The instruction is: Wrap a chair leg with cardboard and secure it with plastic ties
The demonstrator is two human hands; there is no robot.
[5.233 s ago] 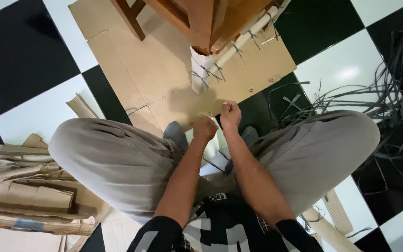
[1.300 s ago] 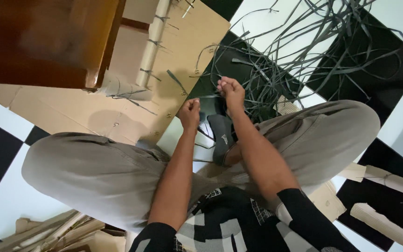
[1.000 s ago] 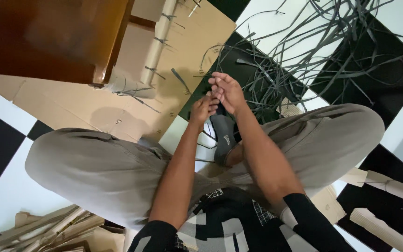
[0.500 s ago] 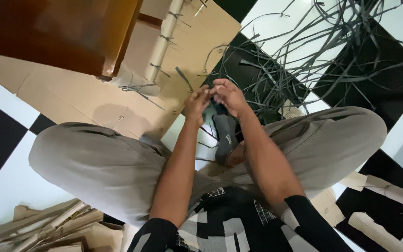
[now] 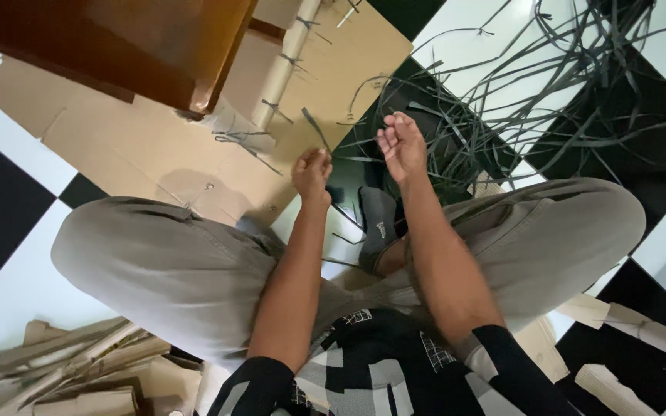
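I sit cross-legged on a checkered floor. My left hand [image 5: 311, 171] is closed in a fist over the near corner of a flat cardboard sheet [image 5: 140, 146], pinching a dark plastic strap [image 5: 314, 129] that sticks up from it. My right hand [image 5: 402, 142] is raised a little to the right, fingers loosely curled, above a black tile. A thin strap line runs between the two hands; whether the right hand grips it is unclear. A rolled cardboard tube [image 5: 283, 65] is tied onto the sheet with several straps.
A brown wooden furniture piece [image 5: 117, 38] stands on the cardboard at the top left. A tangle of loose dark straps [image 5: 518, 92] spreads at the top right. Folded cardboard scraps [image 5: 63, 370] lie at the bottom left, cardboard rolls [image 5: 634, 323] at the bottom right. My grey-socked foot [image 5: 378, 223] lies below the hands.
Half a second ago the hands were together, fingers touching over the strap. They have since drawn apart, the right hand moving up and to the right. The view has shifted slightly.
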